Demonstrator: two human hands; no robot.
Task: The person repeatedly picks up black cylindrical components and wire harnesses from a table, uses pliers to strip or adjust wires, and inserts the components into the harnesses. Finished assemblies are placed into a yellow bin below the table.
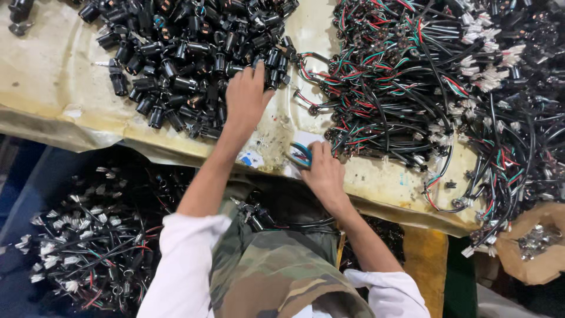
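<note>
Seen from above, a desk (53, 82) covered in worn, stained yellowish sheeting fills the upper part of the frame. At upper centre-left lies a heap of small black cylinder parts (188, 53). At upper right, spreading to the right edge, lies a tangled mass of wire bundles (412, 76), black with red, green and white strands and white plugs.

The person's left hand (247, 97) reaches up to the lower right edge of the black heap, fingers spread and touching the parts there; whether it grips one cannot be told. The right hand (323, 171), lower and near the centre of the frame, is closed around a pair of pliers (300, 154) with blue and red handles, resting on the desk just beside the lower left edge of the wires.

Both arms wear white sleeves pushed up. At bottom centre is a lap in camouflage trousers (276, 277) with a few black wires draped across it. A dark bin of more wires (88, 241) sits at lower left, and a brown paper bag (535, 241) of small metal pieces at lower right.
</note>
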